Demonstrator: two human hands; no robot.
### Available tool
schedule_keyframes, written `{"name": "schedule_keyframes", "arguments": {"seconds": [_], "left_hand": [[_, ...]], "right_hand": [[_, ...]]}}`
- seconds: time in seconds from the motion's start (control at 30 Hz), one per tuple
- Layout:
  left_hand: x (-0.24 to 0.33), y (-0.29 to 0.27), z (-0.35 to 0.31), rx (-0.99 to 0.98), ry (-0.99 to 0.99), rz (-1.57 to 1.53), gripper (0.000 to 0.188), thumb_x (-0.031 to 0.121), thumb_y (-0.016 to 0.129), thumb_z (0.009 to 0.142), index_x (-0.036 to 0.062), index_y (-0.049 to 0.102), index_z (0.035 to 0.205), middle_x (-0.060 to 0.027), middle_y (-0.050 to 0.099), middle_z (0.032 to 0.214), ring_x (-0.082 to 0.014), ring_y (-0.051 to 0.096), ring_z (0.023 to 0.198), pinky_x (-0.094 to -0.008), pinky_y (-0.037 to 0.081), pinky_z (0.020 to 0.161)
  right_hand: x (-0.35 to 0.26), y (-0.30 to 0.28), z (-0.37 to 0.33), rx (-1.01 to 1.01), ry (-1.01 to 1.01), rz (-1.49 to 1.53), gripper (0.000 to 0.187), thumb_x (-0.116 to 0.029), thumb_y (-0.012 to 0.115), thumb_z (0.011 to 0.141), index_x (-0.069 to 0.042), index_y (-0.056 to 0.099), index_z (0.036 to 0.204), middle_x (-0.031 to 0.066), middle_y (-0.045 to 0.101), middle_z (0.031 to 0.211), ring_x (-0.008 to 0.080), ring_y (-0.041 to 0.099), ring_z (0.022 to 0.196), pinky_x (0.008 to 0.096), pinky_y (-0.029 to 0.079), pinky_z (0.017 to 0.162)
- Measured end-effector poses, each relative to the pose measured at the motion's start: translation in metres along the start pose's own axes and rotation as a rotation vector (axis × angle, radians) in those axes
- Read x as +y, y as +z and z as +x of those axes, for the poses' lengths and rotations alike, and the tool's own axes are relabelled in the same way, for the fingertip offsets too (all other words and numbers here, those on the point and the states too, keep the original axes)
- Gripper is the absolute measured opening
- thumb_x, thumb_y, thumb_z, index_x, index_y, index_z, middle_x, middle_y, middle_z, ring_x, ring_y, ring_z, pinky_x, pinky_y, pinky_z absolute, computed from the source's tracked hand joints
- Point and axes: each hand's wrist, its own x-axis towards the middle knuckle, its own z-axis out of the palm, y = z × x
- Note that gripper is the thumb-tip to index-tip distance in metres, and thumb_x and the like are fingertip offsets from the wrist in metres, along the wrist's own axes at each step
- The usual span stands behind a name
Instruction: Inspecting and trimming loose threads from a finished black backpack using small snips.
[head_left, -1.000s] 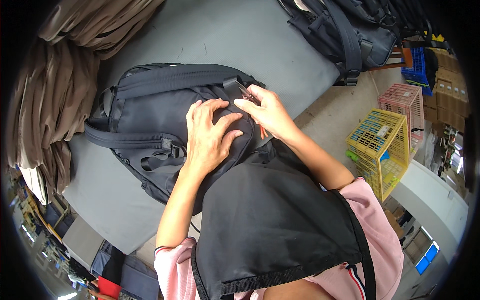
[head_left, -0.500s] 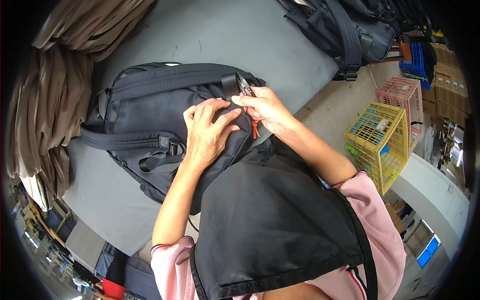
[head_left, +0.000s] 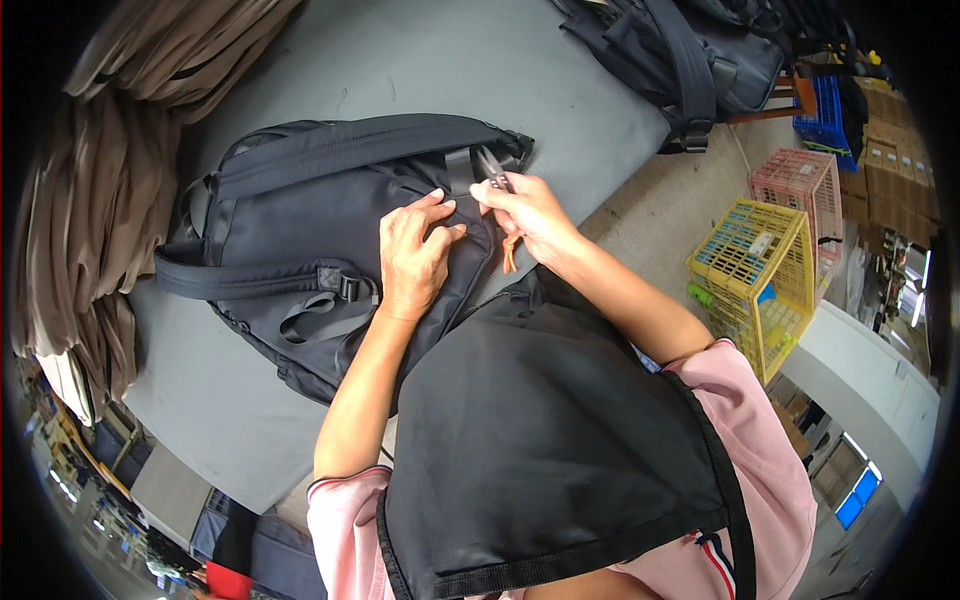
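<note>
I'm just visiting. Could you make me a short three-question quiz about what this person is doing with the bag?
1. True or false: the left hand lies flat on the black backpack.
2. What does the right hand hold? A) small snips with an orange loop B) a hammer C) a brush
3. Fill in: the backpack lies on a ____ table.

Key
1. True
2. A, at the strap near the bag's top
3. Grey

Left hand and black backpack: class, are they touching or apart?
Touching. The head view shows the left hand lying flat on the black backpack, its fingers pressing the fabric beside the right hand, with no gap between.
</note>
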Motion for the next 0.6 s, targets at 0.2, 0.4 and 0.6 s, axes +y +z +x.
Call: {"name": "schedule_keyframes", "arguments": {"seconds": [0.2, 0.4, 0.6], "left_hand": [[0.000, 0.000, 0.000, 0.031, -0.032, 0.000, 0.013, 0.005, 0.068, 0.067, 0.0092, 0.060, 0.077, -0.0027, 0.061, 0.096, -0.0196, 0.058, 0.105, -0.0346, 0.040, 0.083], [0.001, 0.002, 0.002, 0.050, -0.045, -0.024, 0.013, 0.006, 0.068, 0.067, 0.0092, 0.060, 0.077, -0.0019, 0.061, 0.094, -0.0188, 0.059, 0.103, -0.0333, 0.040, 0.084], [0.000, 0.002, 0.001, 0.054, -0.078, -0.057, 0.015, 0.005, 0.069, 0.067, 0.0078, 0.061, 0.079, -0.0027, 0.061, 0.095, -0.0196, 0.058, 0.103, -0.0334, 0.040, 0.084]], "right_hand": [[0.007, -0.010, -0.031, 0.052, -0.744, -0.744, 0.014, -0.007, 0.065, 0.081, 0.001, 0.062, 0.092, 0.0029, 0.057, 0.087, 0.0138, 0.059, 0.076, 0.0252, 0.047, 0.064], [-0.003, 0.009, -0.026, 0.029, -0.730, -1.234, 0.014, -0.012, 0.066, 0.079, -0.003, 0.058, 0.087, 0.0088, 0.053, 0.086, 0.0266, 0.060, 0.077, 0.0370, 0.048, 0.065], [0.010, -0.008, -0.027, 0.087, -0.792, -1.095, 0.011, -0.008, 0.061, 0.082, -0.002, 0.052, 0.082, 0.0066, 0.049, 0.080, 0.0195, 0.055, 0.065, 0.0354, 0.044, 0.058]]}}
